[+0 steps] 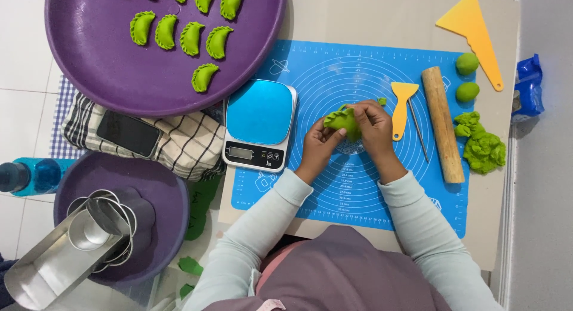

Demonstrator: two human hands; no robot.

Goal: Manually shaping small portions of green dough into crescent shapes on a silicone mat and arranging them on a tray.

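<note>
Both hands hold one green dumpling above the blue silicone mat. My left hand supports it from below and left. My right hand pinches its pleated edge from the right. A small green scrap lies on the mat just above my right hand. A large purple tray at the upper left carries several finished green dumplings.
A blue-topped kitchen scale stands left of my hands. A yellow spatula, thin metal tool, wooden rolling pin, green dough balls, dough lump and yellow scraper lie right. Phone on checked cloth, purple bowl with metal cutters, bottle.
</note>
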